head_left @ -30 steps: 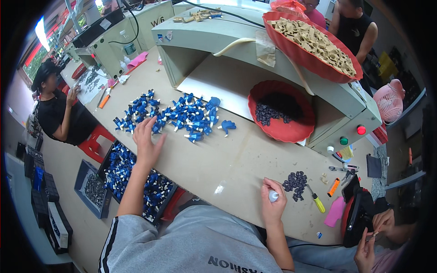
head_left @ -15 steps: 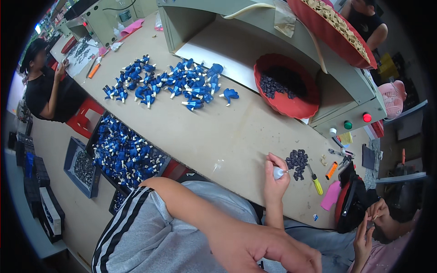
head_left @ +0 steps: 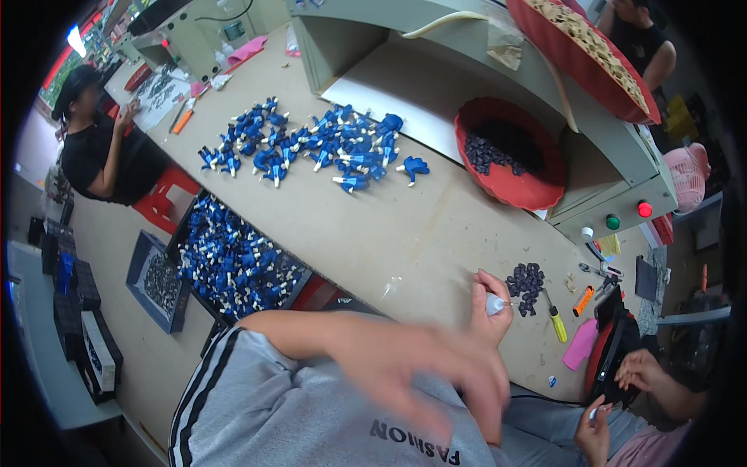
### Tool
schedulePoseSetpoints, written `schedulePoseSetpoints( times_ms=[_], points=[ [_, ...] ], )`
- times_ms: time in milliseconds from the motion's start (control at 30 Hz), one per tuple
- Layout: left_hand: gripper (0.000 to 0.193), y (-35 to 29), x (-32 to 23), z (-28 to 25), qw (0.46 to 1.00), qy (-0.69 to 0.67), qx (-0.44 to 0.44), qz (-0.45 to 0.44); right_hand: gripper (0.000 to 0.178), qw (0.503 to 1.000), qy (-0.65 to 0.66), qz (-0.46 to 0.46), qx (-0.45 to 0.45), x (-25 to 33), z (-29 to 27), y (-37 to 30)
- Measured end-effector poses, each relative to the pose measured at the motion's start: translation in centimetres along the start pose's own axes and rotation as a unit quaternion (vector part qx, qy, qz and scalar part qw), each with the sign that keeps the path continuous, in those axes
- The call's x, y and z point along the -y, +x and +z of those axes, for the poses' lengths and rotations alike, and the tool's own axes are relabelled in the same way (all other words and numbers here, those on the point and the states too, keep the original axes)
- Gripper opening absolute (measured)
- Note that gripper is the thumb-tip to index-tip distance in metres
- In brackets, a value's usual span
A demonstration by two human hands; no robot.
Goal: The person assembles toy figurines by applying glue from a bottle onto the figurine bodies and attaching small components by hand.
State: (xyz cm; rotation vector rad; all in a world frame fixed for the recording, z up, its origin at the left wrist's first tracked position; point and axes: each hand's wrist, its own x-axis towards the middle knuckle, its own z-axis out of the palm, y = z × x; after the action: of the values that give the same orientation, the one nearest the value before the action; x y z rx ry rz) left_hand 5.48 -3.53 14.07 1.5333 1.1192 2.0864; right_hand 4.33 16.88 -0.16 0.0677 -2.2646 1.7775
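Note:
My right hand (head_left: 490, 315) is closed around a small white bottle (head_left: 495, 303) with a thin tip, just above the tan tabletop. Beside it on the right lies a small pile of dark purple pieces (head_left: 526, 286). Smeared by motion, my left hand (head_left: 428, 370) reaches across my lap in front of the right forearm. Its fingers look spread, and I see nothing in them. Farther left on the table lie many small blue toy-like parts (head_left: 352, 183) with pale ends, loosely heaped.
A red scalloped bowl (head_left: 537, 198) holds more dark pieces under a grey-green machine (head_left: 622, 210). A black crate (head_left: 226, 257) of blue parts stands below the table edge at left. A yellow-handled screwdriver (head_left: 559, 327) and orange cutter (head_left: 583, 301) lie at right. Other people sit nearby.
My left hand has moved up from the lower edge, in front of my right forearm. The right hand keeps the bottle beside the dark pieces. The whole view has shifted slightly.

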Motion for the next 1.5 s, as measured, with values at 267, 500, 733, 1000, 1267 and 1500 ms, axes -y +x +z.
schedulePoseSetpoints(
  times_ms=[267,500,733,1000,1267,1500],
  points=[
    [0.040,-13.5,4.5,-11.7,0.505,0.746,-0.351,-0.256,0.023,0.999,-0.006,-0.009,0.035,-0.2,0.1,-0.1],
    [0.032,-16.9,1.7,-12.2,0.452,0.779,-0.316,-0.298,0.023,1.000,-0.027,-0.008,0.010,-0.4,-0.6,0.1],
    [0.035,-18.5,-1.6,-16.6,0.296,0.846,-0.317,-0.310,0.027,0.996,0.034,0.033,0.078,-0.3,0.2,0.5],
    [0.034,-16.8,2.0,-18.6,0.370,0.796,-0.286,-0.383,0.035,0.994,0.001,0.015,0.107,0.4,-1.0,0.2],
    [0.049,-17.2,0.9,-15.8,0.547,0.643,-0.472,-0.254,0.034,0.986,-0.009,0.028,0.165,-0.7,-0.9,0.6],
    [0.046,-9.9,9.0,-7.3,0.804,0.299,-0.479,-0.188,0.037,0.993,0.037,-0.080,0.084,-0.5,-1.1,-0.2]
  ],
)
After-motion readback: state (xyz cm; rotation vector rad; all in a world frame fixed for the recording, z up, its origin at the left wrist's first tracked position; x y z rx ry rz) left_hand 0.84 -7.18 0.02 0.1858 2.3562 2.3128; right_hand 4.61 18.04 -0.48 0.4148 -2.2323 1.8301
